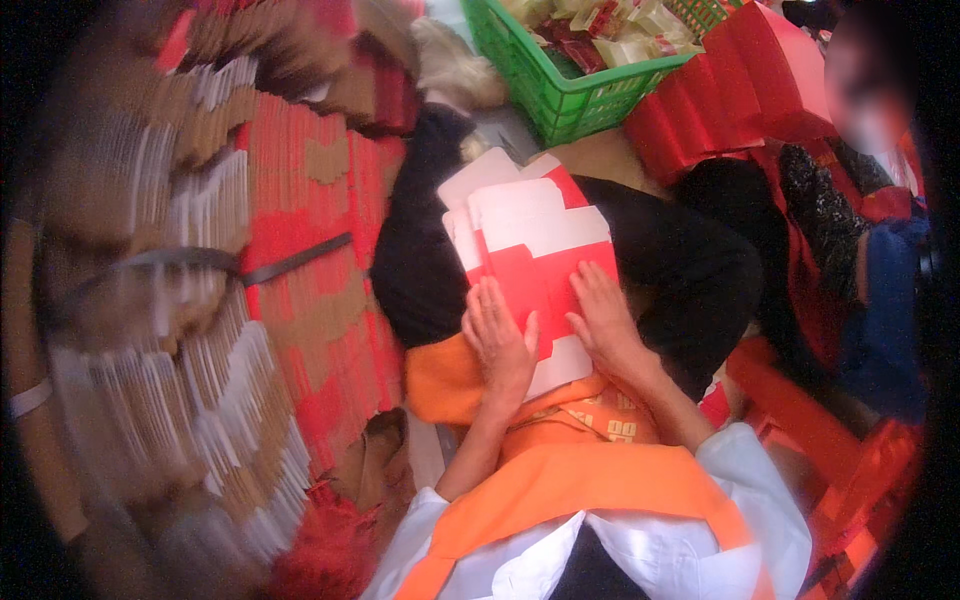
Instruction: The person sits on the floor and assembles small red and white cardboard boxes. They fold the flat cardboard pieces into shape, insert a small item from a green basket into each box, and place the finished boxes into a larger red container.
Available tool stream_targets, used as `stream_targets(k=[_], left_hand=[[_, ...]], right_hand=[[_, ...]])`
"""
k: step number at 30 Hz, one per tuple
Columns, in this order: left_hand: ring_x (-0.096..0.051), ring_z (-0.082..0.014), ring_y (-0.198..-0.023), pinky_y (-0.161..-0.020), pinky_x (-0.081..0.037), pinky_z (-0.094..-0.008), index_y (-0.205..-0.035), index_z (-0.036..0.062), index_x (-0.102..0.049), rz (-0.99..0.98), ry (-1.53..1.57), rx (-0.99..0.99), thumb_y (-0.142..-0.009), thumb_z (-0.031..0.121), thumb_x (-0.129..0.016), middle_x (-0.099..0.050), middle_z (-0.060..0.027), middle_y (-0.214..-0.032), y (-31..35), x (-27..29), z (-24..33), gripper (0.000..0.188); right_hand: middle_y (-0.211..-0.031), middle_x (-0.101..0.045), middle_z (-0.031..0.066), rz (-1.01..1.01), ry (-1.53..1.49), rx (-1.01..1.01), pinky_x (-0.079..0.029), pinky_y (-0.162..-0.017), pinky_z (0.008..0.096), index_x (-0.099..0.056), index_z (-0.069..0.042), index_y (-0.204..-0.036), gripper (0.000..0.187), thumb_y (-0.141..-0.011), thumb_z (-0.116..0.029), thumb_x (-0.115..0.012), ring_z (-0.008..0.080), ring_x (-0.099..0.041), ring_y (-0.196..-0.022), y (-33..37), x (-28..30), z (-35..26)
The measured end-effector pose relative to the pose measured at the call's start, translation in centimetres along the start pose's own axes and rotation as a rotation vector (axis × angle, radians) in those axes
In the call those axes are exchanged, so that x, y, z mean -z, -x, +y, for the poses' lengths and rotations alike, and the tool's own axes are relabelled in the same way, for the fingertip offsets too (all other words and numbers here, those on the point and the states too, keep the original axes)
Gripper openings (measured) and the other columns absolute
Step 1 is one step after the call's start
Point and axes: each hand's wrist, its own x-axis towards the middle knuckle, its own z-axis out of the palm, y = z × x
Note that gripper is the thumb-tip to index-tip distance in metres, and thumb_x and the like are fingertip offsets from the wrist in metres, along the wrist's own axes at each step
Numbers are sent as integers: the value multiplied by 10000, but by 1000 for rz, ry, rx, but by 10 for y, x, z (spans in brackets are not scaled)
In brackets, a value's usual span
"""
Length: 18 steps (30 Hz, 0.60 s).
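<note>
A flat red and white carton blank (535, 275) rests on my lap over my orange apron (600, 480). Its white flaps stick out at the far end, and more white flaps show from beneath it, so it may be more than one layer. My left hand (500, 335) lies along its left side, fingers stretched forward and thumb apart, pointing inward. On the right side, my right hand (605, 318) presses flat with its fingers spread. Neither hand's fingers wrap round anything that I can see.
Tall stacks of folded red and brown cartons (310, 200) fill the left, some bound by a dark strap (298, 262). A green plastic crate (600, 98) of small wrapped packets stands ahead. Red boxes (765, 75) lie at the far right, near another person's blue garment (890, 320).
</note>
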Motion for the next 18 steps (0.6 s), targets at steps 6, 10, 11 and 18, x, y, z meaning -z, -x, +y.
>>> stream_targets(k=[6,10,11,18], left_hand=[[-474,-274,-1031,-856,-382,-379,-1279,9,-324,82,705,348,-771,146,-616,-448,-165,-1178,-18,-5,-4,602],[-552,-184,-837,-709,-446,-294,-1062,-21,-516,-27,734,317,-807,167,-596,-550,-128,-967,-24,0,3,327],[-552,-166,-814,-706,-443,-289,-1012,-25,-547,-121,759,321,-812,174,-592,-566,-118,-917,-25,-2,2,286],[-502,-66,-719,-651,-435,-240,-903,20,-571,83,1119,677,-916,308,-442,-566,-10,-828,-33,4,7,316]], right_hand=[[-1320,-345,181,-23,-159,64,-237,-1034,408,-431,15,-1204,457,-782,-110,-556,305,-303,-1247,-1,-6,4],[-1289,-386,173,-21,-413,40,-277,-1015,387,-440,0,-1201,409,-810,-83,-525,295,-341,-1223,-1,6,0],[-1277,-402,168,-14,-480,33,-302,-1002,375,-443,-1,-1197,387,-826,-83,-512,284,-366,-1207,0,8,-1],[-1203,-472,125,-94,-1763,-921,-435,-876,295,-420,12,-1205,335,-906,-138,-438,193,-488,-1070,41,21,-27]])
